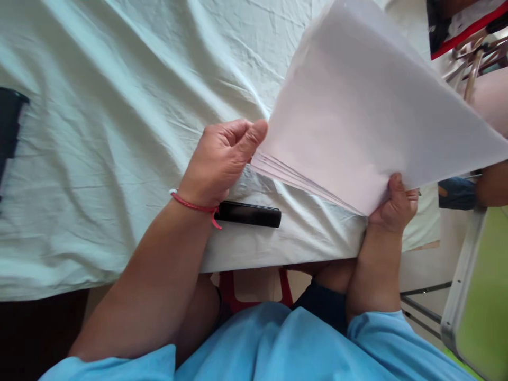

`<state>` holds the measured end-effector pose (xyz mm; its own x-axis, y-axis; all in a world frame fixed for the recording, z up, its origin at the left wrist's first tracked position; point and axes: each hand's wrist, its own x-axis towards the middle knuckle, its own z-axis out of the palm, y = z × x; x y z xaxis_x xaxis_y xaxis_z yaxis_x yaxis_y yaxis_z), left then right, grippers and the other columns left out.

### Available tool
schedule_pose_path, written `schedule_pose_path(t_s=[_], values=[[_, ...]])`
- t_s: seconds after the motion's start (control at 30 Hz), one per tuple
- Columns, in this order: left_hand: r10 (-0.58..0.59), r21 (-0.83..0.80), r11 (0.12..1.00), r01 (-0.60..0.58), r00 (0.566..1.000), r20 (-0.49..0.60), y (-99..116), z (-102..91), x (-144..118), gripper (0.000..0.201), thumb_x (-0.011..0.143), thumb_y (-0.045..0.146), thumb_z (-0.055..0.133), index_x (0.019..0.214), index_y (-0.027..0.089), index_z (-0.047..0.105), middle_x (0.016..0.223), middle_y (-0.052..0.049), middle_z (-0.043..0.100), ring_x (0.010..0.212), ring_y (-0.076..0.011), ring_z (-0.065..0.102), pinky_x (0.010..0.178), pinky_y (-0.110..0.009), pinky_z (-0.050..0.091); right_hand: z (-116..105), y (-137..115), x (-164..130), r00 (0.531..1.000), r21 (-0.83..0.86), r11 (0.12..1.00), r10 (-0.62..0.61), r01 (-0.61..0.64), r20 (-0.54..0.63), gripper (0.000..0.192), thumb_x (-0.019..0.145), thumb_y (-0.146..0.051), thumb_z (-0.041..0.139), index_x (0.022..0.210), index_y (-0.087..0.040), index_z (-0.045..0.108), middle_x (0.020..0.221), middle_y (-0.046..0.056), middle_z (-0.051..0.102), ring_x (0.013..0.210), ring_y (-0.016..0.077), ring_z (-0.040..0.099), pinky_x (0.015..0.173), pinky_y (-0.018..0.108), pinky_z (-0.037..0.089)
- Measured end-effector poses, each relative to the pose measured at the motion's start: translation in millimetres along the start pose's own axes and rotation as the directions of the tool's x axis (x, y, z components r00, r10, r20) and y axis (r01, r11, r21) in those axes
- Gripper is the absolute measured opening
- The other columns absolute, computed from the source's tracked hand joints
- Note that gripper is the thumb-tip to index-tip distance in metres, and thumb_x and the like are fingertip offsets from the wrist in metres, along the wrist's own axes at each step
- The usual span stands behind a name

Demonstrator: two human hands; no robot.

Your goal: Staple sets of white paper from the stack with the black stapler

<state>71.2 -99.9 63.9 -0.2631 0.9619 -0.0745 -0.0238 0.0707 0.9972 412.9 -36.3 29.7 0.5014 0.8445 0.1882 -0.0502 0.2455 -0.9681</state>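
Observation:
A stack of white paper sheets point(349, 106) is held tilted above the cloth-covered table, its near edge slightly fanned. My left hand point(230, 153) is closed at the stack's left corner, thumb and bent fingers together, with a red string bracelet on the wrist. At the near right edge my right hand point(397, 203) grips the sheets, thumb on top and the other fingers mostly hidden beneath. A black, narrow object that looks like a stapler point(250, 214) lies on the cloth just below my left wrist, its left end covered by that wrist.
A pale green, wrinkled cloth point(119, 132) covers the table, whose near edge runs in front of my body. At the far left lies a black object point(10, 121), cut off by the frame. A green board with a metal frame point(480, 296) stands at right, near another person's arm point(494, 185).

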Motion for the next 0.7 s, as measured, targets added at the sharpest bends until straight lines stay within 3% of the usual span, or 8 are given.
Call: schedule_pose_path(t_s=[0.1, 0.23, 0.37, 0.53, 0.63, 0.7], values=[[0.06, 0.003, 0.998, -0.06, 0.997, -0.04, -3.6, -2.4, 1.0, 0.025, 0.097, 0.046, 0.091, 0.091, 0.024, 0.08, 0.092, -0.001, 0.078, 0.093, -0.0198, 0.074, 0.088, -0.034, 0.058, 1.4, -1.2, -1.9, 0.998, 0.0, 0.998, -0.056, 0.056, -0.012, 0.044, 0.068, -0.041, 0.1, 0.103, -0.022, 0.082, 0.131, 0.007, 0.086, 0.137, 0.0296, 0.077, 0.131, 0.052, 0.06], [0.132, 0.016, 0.991, -0.131, 0.988, -0.086, -3.0, -8.9, 2.5, 0.024, 0.095, 0.041, 0.094, 0.102, 0.025, 0.078, 0.101, 0.001, 0.082, 0.113, -0.0223, 0.077, 0.106, -0.037, 0.062, 4.4, -11.0, -5.7, 0.995, 0.05, 0.994, -0.096, 0.096, -0.007, 0.043, 0.064, -0.045, 0.099, 0.097, -0.028, 0.077, 0.134, 0.004, 0.084, 0.148, 0.0334, 0.071, 0.126, 0.061, 0.064], [0.217, -0.013, 0.976, -0.218, 0.975, -0.042, 3.6, -16.0, 3.1, 0.019, 0.091, 0.035, 0.093, 0.098, 0.026, 0.078, 0.1, 0.003, 0.081, 0.104, -0.0184, 0.074, 0.106, -0.039, 0.061, 1.6, -19.7, -10.5, 0.995, 0.118, 0.989, -0.091, 0.085, 0.046, 0.046, 0.062, -0.044, 0.1, 0.097, -0.028, 0.076, 0.137, 0.004, 0.083, 0.149, 0.0346, 0.071, 0.125, 0.064, 0.064], [0.129, 0.009, 0.992, -0.13, 0.989, 0.076, 5.2, -17.7, 5.6, 0.027, 0.091, 0.041, 0.092, 0.087, 0.026, 0.07, 0.095, 0.002, 0.075, 0.103, -0.0224, 0.069, 0.1, -0.044, 0.058, -5.7, -13.9, -12.9, 0.987, 0.016, 1.0, -0.005, 0.003, 0.162, 0.063, 0.048, -0.031, 0.107, 0.101, -0.023, 0.075, 0.136, 0.007, 0.082, 0.148, 0.0326, 0.07, 0.134, 0.061, 0.056], [0.129, -0.037, 0.991, -0.126, 0.985, 0.111, 2.1, -14.9, 8.0, 0.025, 0.094, 0.04, 0.089, 0.086, 0.027, 0.07, 0.092, 0.003, 0.074, 0.1, -0.0212, 0.069, 0.101, -0.044, 0.059, -6.2, -6.3, -13.4, 0.99, -0.09, 0.996, 0.019, -0.007, 0.14, 0.064, 0.05, -0.027, 0.107, 0.106, -0.024, 0.075, 0.132, 0.004, 0.081, 0.143, 0.0295, 0.072, 0.136, 0.061, 0.055], [0.186, -0.076, 0.98, -0.182, 0.981, 0.052, 0.2, -13.6, 9.5, 0.026, 0.091, 0.035, 0.09, 0.082, 0.026, 0.067, 0.087, 0.003, 0.072, 0.096, -0.019, 0.066, 0.1, -0.042, 0.059, -6.2, -2.0, -13.6, 0.996, -0.103, 0.994, -0.031, 0.04, 0.086, 0.057, 0.057, -0.03, 0.104, 0.105, -0.027, 0.075, 0.129, 0.002, 0.081, 0.142, 0.0283, 0.072, 0.135, 0.06, 0.057]])
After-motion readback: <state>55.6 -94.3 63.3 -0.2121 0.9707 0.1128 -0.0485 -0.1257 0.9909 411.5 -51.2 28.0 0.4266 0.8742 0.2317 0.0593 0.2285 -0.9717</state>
